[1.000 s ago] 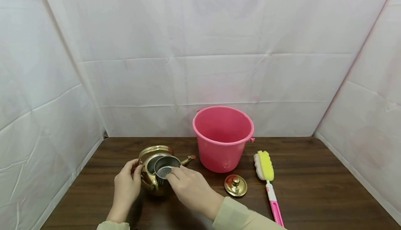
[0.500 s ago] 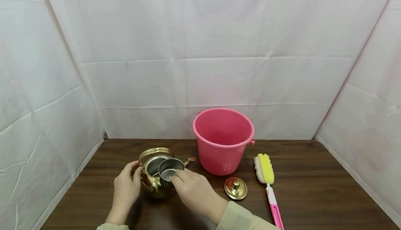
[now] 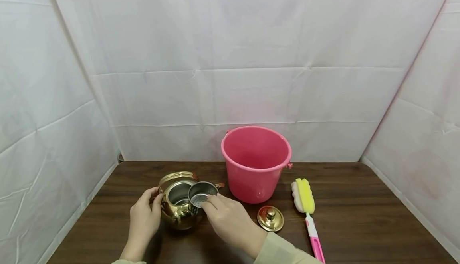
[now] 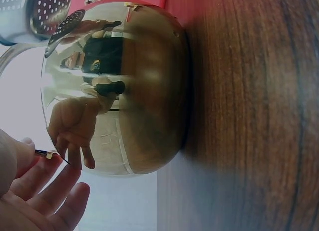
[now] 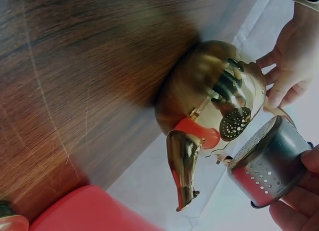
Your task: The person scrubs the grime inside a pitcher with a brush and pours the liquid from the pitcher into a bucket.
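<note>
A shiny gold teapot [image 3: 175, 216] stands uncovered on the table, its steel-lined mouth showing. My left hand [image 3: 144, 215] is at its left side, thumb and fingers pinching the end of its handle [image 4: 46, 154]. With my right hand [image 3: 231, 221] I pinch a perforated metal tea strainer [image 3: 199, 200] by its rim. In the head view the strainer is tilted beside the mouth's right edge. In the right wrist view the strainer [image 5: 271, 163] hangs apart from the teapot body [image 5: 199, 81], above the spout [image 5: 180, 156]. The gold lid [image 3: 270, 217] lies to the right.
Behind the lid stands a pink bucket [image 3: 251, 184], close to the teapot's spout. Farther right lies a yellow and white sponge brush [image 3: 304, 198] with a pink handle. White cloth walls [image 3: 230, 96] bound the dark wooden table [image 3: 359, 216] at the back and sides.
My right hand has moved the strainer to the right, from over the teapot's mouth to beside it. My left hand keeps its place at the handle.
</note>
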Action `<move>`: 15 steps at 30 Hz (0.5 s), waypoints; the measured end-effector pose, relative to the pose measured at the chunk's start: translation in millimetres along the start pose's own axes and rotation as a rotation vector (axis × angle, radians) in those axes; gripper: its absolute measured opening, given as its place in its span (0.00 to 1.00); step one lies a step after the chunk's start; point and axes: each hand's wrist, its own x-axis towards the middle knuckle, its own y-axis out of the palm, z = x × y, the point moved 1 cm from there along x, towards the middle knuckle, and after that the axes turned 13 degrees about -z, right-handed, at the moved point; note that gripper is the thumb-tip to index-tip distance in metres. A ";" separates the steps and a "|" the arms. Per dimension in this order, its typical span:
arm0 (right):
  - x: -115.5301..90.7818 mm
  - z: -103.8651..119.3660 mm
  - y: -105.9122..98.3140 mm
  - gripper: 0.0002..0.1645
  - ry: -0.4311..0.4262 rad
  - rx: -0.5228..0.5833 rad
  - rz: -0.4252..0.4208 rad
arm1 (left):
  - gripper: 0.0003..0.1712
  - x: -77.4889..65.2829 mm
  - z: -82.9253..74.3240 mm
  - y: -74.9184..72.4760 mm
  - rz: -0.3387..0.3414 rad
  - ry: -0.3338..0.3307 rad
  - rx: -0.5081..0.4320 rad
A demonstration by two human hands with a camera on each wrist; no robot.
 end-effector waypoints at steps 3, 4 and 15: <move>-1.8 -1.5 -0.7 0.17 0.006 0.008 0.003 | 0.10 -0.1 0.4 0.2 -0.008 0.008 -0.002; -2.2 -1.9 -0.9 0.15 0.006 0.006 0.002 | 0.10 -0.2 0.5 0.3 -0.011 0.012 -0.003; -8.6 -8.1 -2.2 0.12 0.014 -0.006 -0.007 | 0.10 -0.4 0.0 -0.4 -0.011 0.016 -0.008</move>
